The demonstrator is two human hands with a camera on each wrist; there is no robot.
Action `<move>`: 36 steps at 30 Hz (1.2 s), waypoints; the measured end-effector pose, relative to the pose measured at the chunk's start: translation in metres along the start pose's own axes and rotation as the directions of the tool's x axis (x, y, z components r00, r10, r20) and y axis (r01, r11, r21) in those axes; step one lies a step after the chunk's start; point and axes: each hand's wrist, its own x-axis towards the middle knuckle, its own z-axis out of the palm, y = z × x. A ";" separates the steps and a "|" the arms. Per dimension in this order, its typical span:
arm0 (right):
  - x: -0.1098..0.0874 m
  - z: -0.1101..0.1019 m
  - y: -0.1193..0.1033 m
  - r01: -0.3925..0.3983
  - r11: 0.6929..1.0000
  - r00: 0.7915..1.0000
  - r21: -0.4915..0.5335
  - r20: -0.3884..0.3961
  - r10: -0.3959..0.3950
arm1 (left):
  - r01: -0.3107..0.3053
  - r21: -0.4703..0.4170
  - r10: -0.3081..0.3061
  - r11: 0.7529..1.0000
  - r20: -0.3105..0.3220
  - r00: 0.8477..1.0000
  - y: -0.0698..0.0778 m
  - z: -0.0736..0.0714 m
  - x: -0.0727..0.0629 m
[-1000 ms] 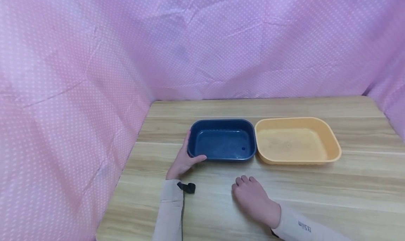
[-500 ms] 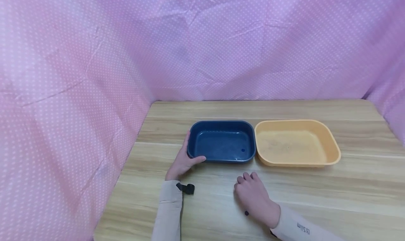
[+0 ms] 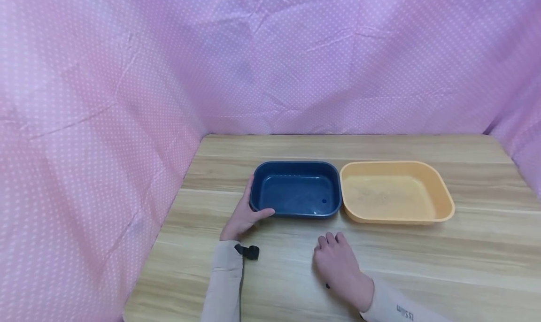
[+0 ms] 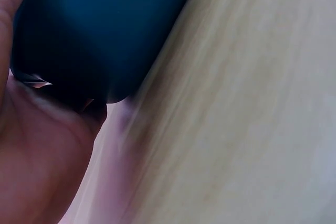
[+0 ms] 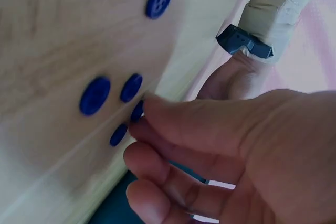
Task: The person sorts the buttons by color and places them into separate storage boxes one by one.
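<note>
My left hand (image 3: 242,218) grips the left end of a dark blue plastic tub (image 3: 297,215), thumb along the front rim and fingers around the side. The left wrist view shows the palm close against the tub's outer wall (image 4: 110,30). A small dark round thing like a button (image 3: 324,201) lies inside the tub. In front of the tubs, my right hand (image 3: 340,265) is low over the table. Its thumb and forefinger pinch a small blue button (image 5: 137,111). Around the fingertips lie several more blue buttons, one large (image 5: 95,96) and one with holes showing (image 5: 158,0).
A yellow tub (image 3: 386,218) stands right beside the blue one, their rims close together. Both stand on a wood-grain table (image 3: 274,146). Pink dotted cloth (image 3: 270,78) hangs behind the table and along its sides. A black strap (image 3: 248,252) sits on the left wrist.
My right hand has shifted slightly to the right, and its fingers have drawn in. A dark button now shows at the hand's near edge. The left hand stays on the blue tub.
</note>
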 end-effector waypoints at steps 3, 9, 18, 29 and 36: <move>-0.002 0.003 -0.003 0.024 0.999 0.999 -0.027 -0.045 -0.026 | -0.003 -0.004 0.003 1.000 0.003 1.000 0.000 -0.001 0.000; -0.004 0.009 -0.008 0.085 0.991 0.987 -0.104 -0.126 -0.098 | 0.004 -0.008 -0.004 1.000 0.006 1.000 0.000 -0.002 -0.001; -0.003 0.010 -0.007 0.146 0.978 0.983 -0.149 -0.092 -0.160 | 0.009 -0.023 -0.009 1.000 0.026 1.000 0.004 -0.004 0.000; -0.004 0.010 -0.001 0.131 0.986 0.986 -0.104 -0.087 -0.140 | 0.013 -0.021 -0.012 1.000 0.030 0.999 0.000 -0.004 0.002; 0.000 -0.003 0.006 0.078 0.997 0.996 0.007 -0.050 -0.077 | 0.052 0.005 -0.053 0.999 0.058 0.997 0.005 -0.006 0.002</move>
